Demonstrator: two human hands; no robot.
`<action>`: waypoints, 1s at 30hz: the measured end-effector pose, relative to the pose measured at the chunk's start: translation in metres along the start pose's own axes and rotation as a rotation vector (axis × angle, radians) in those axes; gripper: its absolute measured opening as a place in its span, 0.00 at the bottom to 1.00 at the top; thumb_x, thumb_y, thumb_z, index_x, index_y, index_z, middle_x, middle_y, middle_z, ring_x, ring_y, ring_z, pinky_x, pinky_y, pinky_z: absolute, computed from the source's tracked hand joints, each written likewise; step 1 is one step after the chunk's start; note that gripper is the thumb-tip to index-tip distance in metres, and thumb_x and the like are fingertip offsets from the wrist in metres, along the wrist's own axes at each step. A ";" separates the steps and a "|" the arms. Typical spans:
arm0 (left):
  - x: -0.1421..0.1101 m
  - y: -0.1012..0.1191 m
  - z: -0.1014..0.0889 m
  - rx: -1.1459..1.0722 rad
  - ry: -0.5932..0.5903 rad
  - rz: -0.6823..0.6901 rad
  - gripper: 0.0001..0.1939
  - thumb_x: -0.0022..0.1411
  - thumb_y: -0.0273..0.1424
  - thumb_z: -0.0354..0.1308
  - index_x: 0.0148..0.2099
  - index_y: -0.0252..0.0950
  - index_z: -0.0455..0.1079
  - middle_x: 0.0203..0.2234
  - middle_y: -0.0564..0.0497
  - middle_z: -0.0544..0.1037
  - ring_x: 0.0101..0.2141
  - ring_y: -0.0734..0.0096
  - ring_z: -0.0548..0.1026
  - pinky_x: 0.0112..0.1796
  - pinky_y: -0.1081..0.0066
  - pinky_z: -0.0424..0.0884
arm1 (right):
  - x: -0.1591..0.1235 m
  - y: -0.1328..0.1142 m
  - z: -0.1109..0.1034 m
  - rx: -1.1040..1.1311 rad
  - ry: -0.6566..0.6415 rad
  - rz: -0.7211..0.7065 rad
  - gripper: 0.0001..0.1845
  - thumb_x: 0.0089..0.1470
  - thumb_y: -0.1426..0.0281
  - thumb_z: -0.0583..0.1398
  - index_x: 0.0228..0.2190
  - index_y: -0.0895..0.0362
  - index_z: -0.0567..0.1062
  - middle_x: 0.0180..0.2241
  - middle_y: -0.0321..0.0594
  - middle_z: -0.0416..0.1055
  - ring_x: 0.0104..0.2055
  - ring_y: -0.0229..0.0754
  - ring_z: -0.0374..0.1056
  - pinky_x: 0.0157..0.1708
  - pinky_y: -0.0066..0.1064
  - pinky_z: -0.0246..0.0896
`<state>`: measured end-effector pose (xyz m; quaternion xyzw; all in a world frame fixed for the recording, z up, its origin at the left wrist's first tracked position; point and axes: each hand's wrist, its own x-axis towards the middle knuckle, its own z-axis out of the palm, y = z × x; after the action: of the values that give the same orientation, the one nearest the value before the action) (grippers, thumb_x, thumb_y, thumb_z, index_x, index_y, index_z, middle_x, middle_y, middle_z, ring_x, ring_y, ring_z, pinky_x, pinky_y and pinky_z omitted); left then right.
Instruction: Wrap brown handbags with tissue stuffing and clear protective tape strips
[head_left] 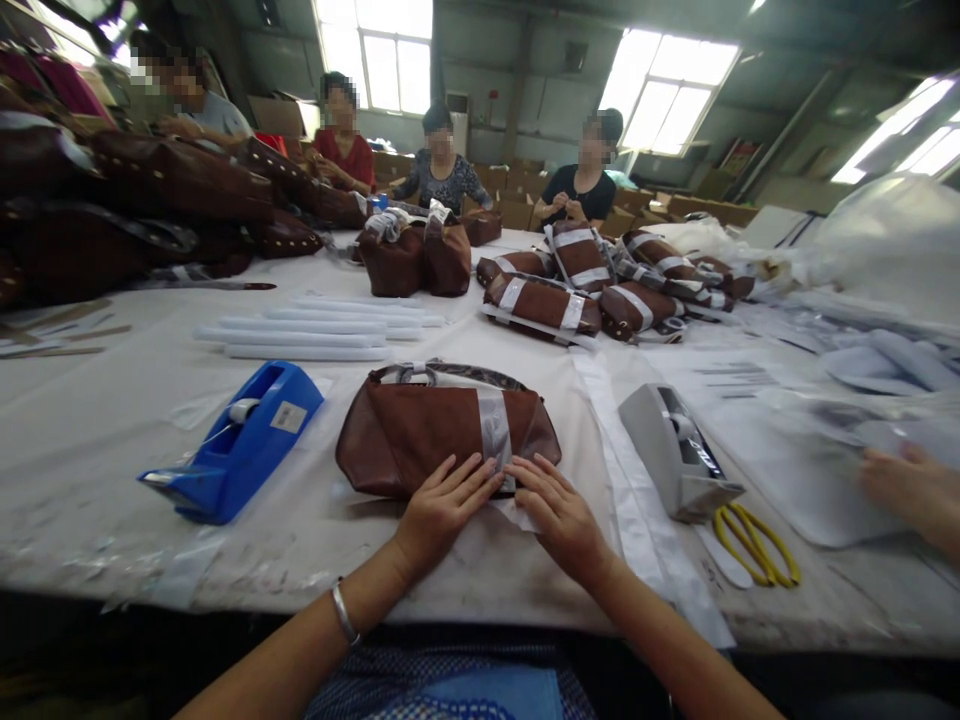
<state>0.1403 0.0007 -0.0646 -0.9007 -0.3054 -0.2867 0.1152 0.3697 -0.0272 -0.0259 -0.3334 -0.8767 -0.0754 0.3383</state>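
Note:
A brown leather handbag (427,435) lies on the table in front of me, its wrapped strap along the far edge. Around its right half runs a band of clear tape (494,425). My left hand (448,498) rests on the near edge of the bag, fingers stretched out by the tape. Beside it, my right hand (556,510) touches the lower end of the tape, its fingers extended and a bit of thin white sheet under them. The undersides of both hands are hidden.
A blue tape dispenser (251,440) stands left, a grey tape dispenser (671,450) right, near yellow-handled scissors (754,545). White paper rolls (307,335) and taped bags (544,305) lie beyond. Another person's hand (911,490) is at far right. Several people sit opposite.

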 end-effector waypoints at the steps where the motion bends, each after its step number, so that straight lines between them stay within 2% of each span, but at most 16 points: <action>1: 0.000 0.000 0.000 0.001 0.003 0.001 0.23 0.72 0.26 0.45 0.67 0.39 0.59 0.61 0.49 0.69 0.61 0.63 0.67 0.60 0.56 0.66 | 0.001 0.002 0.000 0.003 -0.006 -0.019 0.11 0.63 0.81 0.54 0.42 0.59 0.72 0.52 0.52 0.75 0.59 0.46 0.68 0.61 0.48 0.63; 5: 0.000 0.000 0.000 -0.004 0.009 0.011 0.22 0.72 0.25 0.46 0.66 0.38 0.61 0.61 0.49 0.70 0.61 0.62 0.67 0.59 0.56 0.67 | 0.000 0.010 0.002 0.034 -0.059 0.004 0.14 0.64 0.80 0.53 0.49 0.59 0.72 0.49 0.47 0.77 0.54 0.42 0.72 0.57 0.40 0.68; 8: -0.001 -0.002 0.000 -0.026 0.029 0.017 0.21 0.72 0.26 0.47 0.65 0.38 0.63 0.59 0.48 0.72 0.60 0.64 0.69 0.59 0.56 0.67 | -0.002 0.014 0.006 0.064 -0.022 0.032 0.17 0.64 0.79 0.54 0.53 0.58 0.70 0.47 0.45 0.79 0.51 0.41 0.75 0.53 0.36 0.70; 14: -0.005 -0.006 -0.003 -0.061 0.107 0.102 0.17 0.71 0.24 0.49 0.59 0.35 0.68 0.55 0.48 0.76 0.58 0.66 0.71 0.60 0.56 0.67 | -0.003 0.015 0.014 0.176 0.053 0.200 0.13 0.62 0.74 0.58 0.48 0.55 0.73 0.40 0.42 0.80 0.42 0.42 0.78 0.45 0.33 0.74; 17: -0.006 -0.003 -0.002 -0.068 0.095 0.049 0.16 0.71 0.24 0.47 0.57 0.37 0.69 0.53 0.48 0.78 0.56 0.69 0.72 0.59 0.60 0.68 | 0.001 0.016 0.014 0.130 0.063 0.235 0.14 0.62 0.73 0.58 0.49 0.55 0.74 0.40 0.43 0.81 0.39 0.43 0.78 0.41 0.32 0.74; 20: -0.005 0.000 -0.001 -0.097 0.103 -0.014 0.15 0.71 0.24 0.48 0.54 0.36 0.71 0.51 0.49 0.79 0.54 0.71 0.75 0.57 0.63 0.69 | 0.006 0.018 0.012 0.082 0.004 0.237 0.12 0.62 0.75 0.58 0.45 0.54 0.77 0.37 0.41 0.81 0.36 0.42 0.78 0.39 0.30 0.73; 23: -0.003 0.002 -0.002 -0.121 0.096 -0.053 0.16 0.71 0.23 0.47 0.55 0.36 0.71 0.50 0.49 0.80 0.51 0.71 0.76 0.56 0.65 0.70 | 0.011 0.023 0.009 0.015 -0.057 0.181 0.12 0.62 0.76 0.58 0.43 0.53 0.79 0.35 0.39 0.81 0.33 0.40 0.77 0.36 0.29 0.71; 26: -0.002 0.002 -0.003 -0.137 0.077 -0.098 0.19 0.70 0.22 0.45 0.58 0.36 0.68 0.49 0.48 0.80 0.49 0.72 0.77 0.54 0.65 0.71 | 0.015 0.028 0.007 -0.031 -0.076 0.039 0.13 0.63 0.75 0.56 0.45 0.53 0.78 0.37 0.40 0.81 0.33 0.39 0.77 0.35 0.28 0.70; 30: -0.001 0.004 -0.002 -0.127 0.118 -0.096 0.19 0.70 0.22 0.46 0.60 0.36 0.66 0.49 0.49 0.80 0.48 0.71 0.78 0.53 0.66 0.72 | 0.021 0.037 0.009 -0.034 -0.097 -0.076 0.13 0.64 0.76 0.55 0.46 0.54 0.77 0.38 0.40 0.81 0.34 0.39 0.76 0.33 0.28 0.69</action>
<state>0.1409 -0.0035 -0.0637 -0.8721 -0.3219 -0.3633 0.0618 0.3772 0.0150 -0.0226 -0.3086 -0.9029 -0.0869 0.2864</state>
